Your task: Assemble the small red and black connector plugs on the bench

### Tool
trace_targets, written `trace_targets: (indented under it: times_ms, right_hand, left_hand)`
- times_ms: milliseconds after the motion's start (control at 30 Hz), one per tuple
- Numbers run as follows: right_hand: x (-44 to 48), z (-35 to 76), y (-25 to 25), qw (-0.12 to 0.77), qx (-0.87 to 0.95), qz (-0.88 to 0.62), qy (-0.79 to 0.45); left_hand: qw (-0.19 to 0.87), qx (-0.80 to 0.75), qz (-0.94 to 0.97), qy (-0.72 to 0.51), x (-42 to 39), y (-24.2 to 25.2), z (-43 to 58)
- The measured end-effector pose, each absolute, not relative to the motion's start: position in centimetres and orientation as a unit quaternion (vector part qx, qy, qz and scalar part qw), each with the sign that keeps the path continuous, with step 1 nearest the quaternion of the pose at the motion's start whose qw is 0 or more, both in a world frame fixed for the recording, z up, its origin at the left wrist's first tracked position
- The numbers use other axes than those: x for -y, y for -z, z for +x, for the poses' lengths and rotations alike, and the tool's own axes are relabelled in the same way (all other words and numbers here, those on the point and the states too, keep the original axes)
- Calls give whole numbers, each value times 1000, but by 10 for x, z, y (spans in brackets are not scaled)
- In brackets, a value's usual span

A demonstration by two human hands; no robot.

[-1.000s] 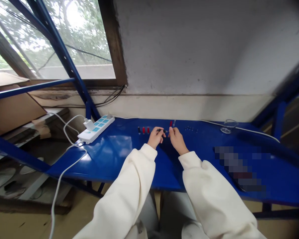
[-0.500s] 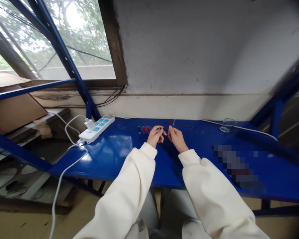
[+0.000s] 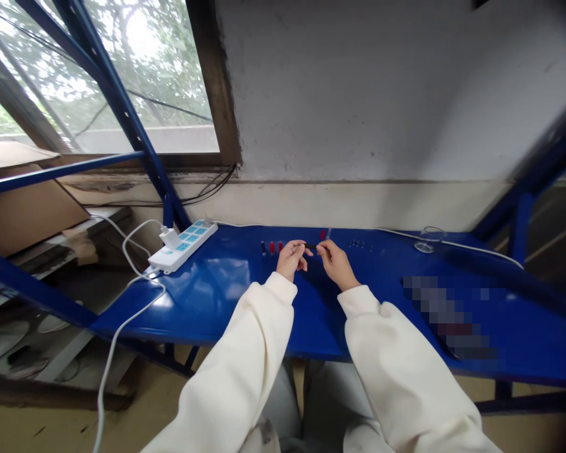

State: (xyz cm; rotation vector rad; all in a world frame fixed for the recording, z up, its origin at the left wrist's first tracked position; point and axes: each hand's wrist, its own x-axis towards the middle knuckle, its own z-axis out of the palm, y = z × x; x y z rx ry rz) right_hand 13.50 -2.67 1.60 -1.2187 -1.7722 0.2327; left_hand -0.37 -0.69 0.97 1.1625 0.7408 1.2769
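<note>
Above the blue table (image 3: pixel 221 314), my left hand (image 3: pixel 291 258) pinches one end of a small dark stick-like piece (image 3: pixel 312 246). The fingers of my right hand (image 3: pixel 338 263) close on its other end, so the piece spans the short gap between both hands. Its exact kind is too small to make out. Left of my left hand stand a small dark cylinder (image 3: pixel 263 247) and two red ones (image 3: pixel 272 247). Behind my right hand are a red piece (image 3: pixel 322 234) and a clear slim piece (image 3: pixel 329 233). Several tiny clear bits (image 3: pixel 357 243) lie farther right.
A white power strip (image 3: pixel 183 245) with a plugged-in adapter (image 3: pixel 170 236) lies on the left, its cable (image 3: pixel 117 333) hanging down. A clear round container (image 3: pixel 425 243) sits at the back right. Nearer is a blurred-out dark object (image 3: pixel 446 321). Blue posts (image 3: pixel 523 226) flank the table.
Both hands have moved slightly, and more of the dark piece shows between them. The pinch of both hands is kept.
</note>
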Motion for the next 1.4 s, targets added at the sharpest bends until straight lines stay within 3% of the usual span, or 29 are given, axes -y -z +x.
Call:
trace_targets:
  times_ms: [533,733,1000,1400]
  right_hand:
    - [27,132,-15,464,677,-555,-134]
    - [28,134,-17,517,654,-537,-128]
    - [23,137,-16,632,542,-502,-233]
    - [19,131,-8,502,657,-452,-335]
  left_hand:
    - [595,-311,513,-535,6,-9,-3]
    - [574,-338,478,-573,3,-8,-5]
    - [569,-354,476,-570,4,-8,-4]
    - [576,-340,487,-561,5,-7,-2]
